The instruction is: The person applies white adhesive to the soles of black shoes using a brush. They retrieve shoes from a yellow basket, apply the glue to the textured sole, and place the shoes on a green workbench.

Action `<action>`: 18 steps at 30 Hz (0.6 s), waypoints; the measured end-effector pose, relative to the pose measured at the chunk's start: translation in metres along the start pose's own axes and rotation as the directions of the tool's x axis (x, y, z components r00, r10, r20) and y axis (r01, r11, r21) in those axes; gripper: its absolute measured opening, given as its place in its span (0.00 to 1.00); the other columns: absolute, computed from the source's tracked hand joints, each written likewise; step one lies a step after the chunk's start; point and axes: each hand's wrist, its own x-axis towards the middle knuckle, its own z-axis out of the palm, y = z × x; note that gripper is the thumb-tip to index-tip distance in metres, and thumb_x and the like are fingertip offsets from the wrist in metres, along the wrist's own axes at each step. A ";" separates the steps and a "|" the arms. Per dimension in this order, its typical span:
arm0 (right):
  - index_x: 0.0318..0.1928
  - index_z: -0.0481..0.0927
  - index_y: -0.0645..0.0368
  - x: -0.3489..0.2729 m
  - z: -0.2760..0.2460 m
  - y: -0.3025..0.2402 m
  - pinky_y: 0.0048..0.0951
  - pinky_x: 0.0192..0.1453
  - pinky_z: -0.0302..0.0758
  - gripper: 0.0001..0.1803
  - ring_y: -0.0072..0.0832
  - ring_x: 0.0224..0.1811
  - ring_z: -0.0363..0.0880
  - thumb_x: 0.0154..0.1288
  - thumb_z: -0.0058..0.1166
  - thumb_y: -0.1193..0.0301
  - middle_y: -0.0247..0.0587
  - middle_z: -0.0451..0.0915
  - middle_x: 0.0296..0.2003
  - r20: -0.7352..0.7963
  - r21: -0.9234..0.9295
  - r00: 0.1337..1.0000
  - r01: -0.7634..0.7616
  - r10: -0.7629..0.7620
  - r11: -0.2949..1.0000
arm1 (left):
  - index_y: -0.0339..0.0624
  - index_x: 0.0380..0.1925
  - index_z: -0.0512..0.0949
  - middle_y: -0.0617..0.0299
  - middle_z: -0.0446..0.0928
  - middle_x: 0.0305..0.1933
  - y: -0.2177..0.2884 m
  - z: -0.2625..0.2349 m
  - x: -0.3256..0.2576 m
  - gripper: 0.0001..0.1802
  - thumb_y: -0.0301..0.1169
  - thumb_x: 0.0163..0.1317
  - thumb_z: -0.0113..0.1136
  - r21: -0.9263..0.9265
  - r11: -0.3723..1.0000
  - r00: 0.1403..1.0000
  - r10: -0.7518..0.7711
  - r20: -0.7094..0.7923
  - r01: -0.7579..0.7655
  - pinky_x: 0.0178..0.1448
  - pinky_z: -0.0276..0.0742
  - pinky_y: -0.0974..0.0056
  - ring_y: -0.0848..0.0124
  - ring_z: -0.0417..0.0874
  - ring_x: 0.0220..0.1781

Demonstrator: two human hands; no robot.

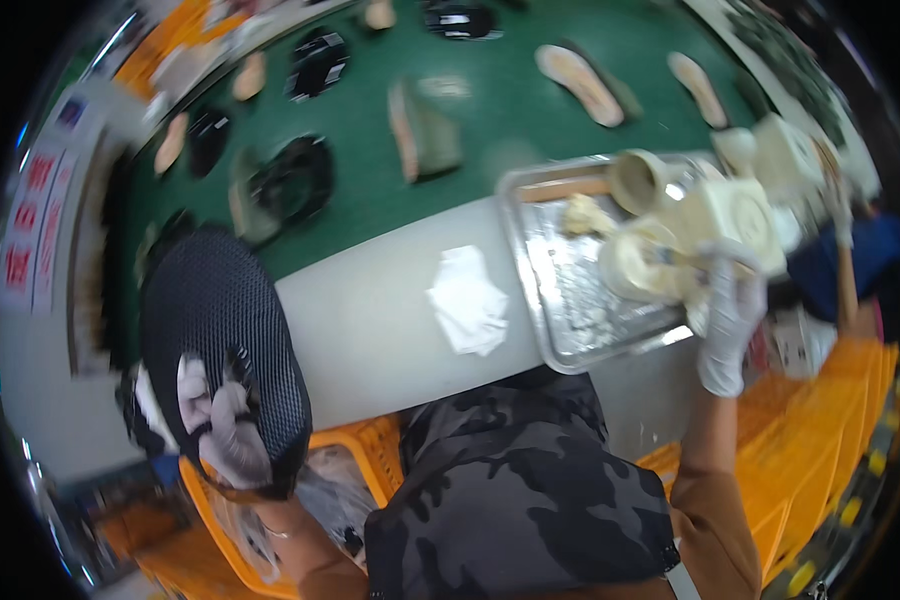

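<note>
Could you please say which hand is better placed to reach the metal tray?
Probably the right hand: it is at the tray, while the left hand holds a dark mesh piece farther away.

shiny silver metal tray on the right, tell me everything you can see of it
The shallow, shiny silver metal tray is rectangular, with rounded corners and a raised rim. It lies flat, right of a crumpled white cloth. Whitish residue marks its floor, and a pale yellow lump lies toward its far left corner. Cream-coloured containers crowd its right side. The white-gloved right hand hides part of its right end; contact is unclear.
</note>
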 end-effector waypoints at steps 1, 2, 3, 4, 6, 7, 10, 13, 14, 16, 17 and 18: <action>0.43 0.76 0.62 -0.003 0.002 0.002 0.23 0.40 0.75 0.06 0.23 0.36 0.78 0.66 0.51 0.77 0.38 0.79 0.37 0.060 -0.158 0.986 0.161 -0.154 0.974 | 0.35 0.55 0.67 0.58 0.71 0.41 -0.013 0.013 -0.003 0.18 0.22 0.64 0.49 -0.301 0.935 0.980 -0.162 0.114 0.189 0.44 0.69 0.69 0.79 0.60 0.24; 0.43 0.76 0.63 -0.005 0.004 0.006 0.24 0.42 0.76 0.07 0.25 0.37 0.79 0.64 0.52 0.79 0.40 0.80 0.37 0.147 -0.315 0.962 0.264 -0.228 0.912 | 0.35 0.56 0.66 0.62 0.68 0.35 -0.025 0.028 -0.006 0.19 0.23 0.64 0.48 -0.574 0.727 0.926 -0.283 0.250 0.377 0.33 0.66 0.74 0.81 0.56 0.22; 0.43 0.75 0.63 -0.007 0.007 0.009 0.26 0.45 0.76 0.08 0.27 0.39 0.80 0.63 0.53 0.81 0.41 0.80 0.38 0.200 -0.289 0.936 0.337 -0.288 0.896 | 0.38 0.59 0.65 0.68 0.61 0.30 -0.036 0.043 -0.006 0.22 0.23 0.64 0.49 -0.581 0.458 0.693 -0.666 0.277 0.673 0.25 0.50 0.75 0.83 0.52 0.21; 0.43 0.75 0.64 -0.008 0.010 0.012 0.28 0.48 0.76 0.09 0.29 0.42 0.80 0.61 0.53 0.82 0.42 0.80 0.39 0.251 -0.288 0.930 0.338 -0.270 0.896 | 0.35 0.60 0.64 0.68 0.61 0.29 -0.049 0.063 -0.021 0.23 0.24 0.64 0.49 -0.680 0.295 0.587 -0.772 0.245 0.672 0.25 0.54 0.76 0.83 0.54 0.21; 0.43 0.75 0.63 -0.010 0.014 0.017 0.29 0.48 0.76 0.11 0.32 0.43 0.80 0.60 0.53 0.84 0.43 0.80 0.39 0.320 -0.270 0.898 0.391 -0.301 0.880 | 0.30 0.59 0.65 0.60 0.72 0.36 -0.073 0.101 -0.054 0.23 0.28 0.65 0.48 -0.250 0.549 0.591 -0.793 0.145 0.798 0.28 0.60 0.80 0.84 0.63 0.24; 0.43 0.76 0.63 -0.011 0.015 0.019 0.29 0.49 0.76 0.12 0.33 0.43 0.80 0.59 0.54 0.85 0.43 0.80 0.39 0.364 -0.256 0.885 0.394 -0.290 0.882 | 0.34 0.56 0.68 0.61 0.73 0.38 -0.073 0.110 -0.065 0.20 0.29 0.64 0.50 -0.207 0.478 0.519 -0.816 0.253 0.853 0.28 0.61 0.78 0.82 0.64 0.25; 0.44 0.76 0.62 -0.016 0.015 0.022 0.31 0.50 0.76 0.13 0.35 0.44 0.80 0.59 0.53 0.85 0.44 0.80 0.39 0.404 -0.166 0.873 0.363 -0.273 0.917 | 0.43 0.51 0.73 0.62 0.74 0.45 -0.070 0.132 -0.095 0.17 0.32 0.62 0.53 -0.226 0.129 0.215 -0.884 0.415 0.966 0.31 0.66 0.71 0.75 0.68 0.29; 0.45 0.75 0.63 -0.017 0.009 0.023 0.27 0.48 0.76 0.09 0.31 0.43 0.80 0.63 0.51 0.80 0.42 0.80 0.40 0.398 -0.069 0.897 0.240 -0.194 0.968 | 0.37 0.56 0.70 0.58 0.74 0.46 -0.060 0.141 -0.105 0.22 0.26 0.60 0.53 -0.102 0.200 0.210 -0.648 0.732 0.974 0.33 0.68 0.70 0.72 0.71 0.30; 0.45 0.75 0.63 -0.017 0.006 0.022 0.26 0.47 0.75 0.09 0.30 0.42 0.80 0.65 0.50 0.78 0.42 0.80 0.40 0.378 -0.031 0.913 0.177 -0.152 0.984 | 0.36 0.56 0.69 0.58 0.74 0.45 -0.059 0.142 -0.102 0.22 0.24 0.59 0.53 -0.029 0.222 0.160 -0.601 0.783 0.975 0.33 0.69 0.70 0.73 0.72 0.30; 0.44 0.75 0.63 -0.019 0.001 0.019 0.24 0.44 0.76 0.07 0.25 0.40 0.79 0.68 0.47 0.75 0.40 0.80 0.39 0.281 0.068 0.959 -0.003 -0.016 0.998 | 0.34 0.56 0.69 0.58 0.74 0.44 -0.058 0.144 -0.093 0.23 0.20 0.57 0.53 0.110 0.242 0.030 -0.510 0.860 0.964 0.34 0.71 0.69 0.73 0.75 0.30; 0.44 0.75 0.63 -0.020 -0.001 0.018 0.23 0.43 0.77 0.07 0.23 0.40 0.79 0.70 0.46 0.74 0.39 0.80 0.38 0.236 0.131 0.970 -0.086 0.054 0.988 | 0.32 0.55 0.70 0.57 0.76 0.41 -0.059 0.145 -0.088 0.24 0.15 0.55 0.51 0.207 0.379 0.028 -0.530 0.848 0.902 0.33 0.72 0.71 0.74 0.77 0.28; 0.44 0.74 0.64 -0.020 -0.003 0.015 0.21 0.42 0.75 0.09 0.21 0.38 0.78 0.71 0.44 0.72 0.39 0.79 0.39 0.195 0.127 0.978 -0.092 0.066 0.988 | 0.32 0.55 0.70 0.57 0.76 0.39 -0.063 0.149 -0.083 0.23 0.15 0.56 0.50 0.285 0.683 0.120 -0.480 0.869 0.672 0.32 0.72 0.72 0.74 0.77 0.28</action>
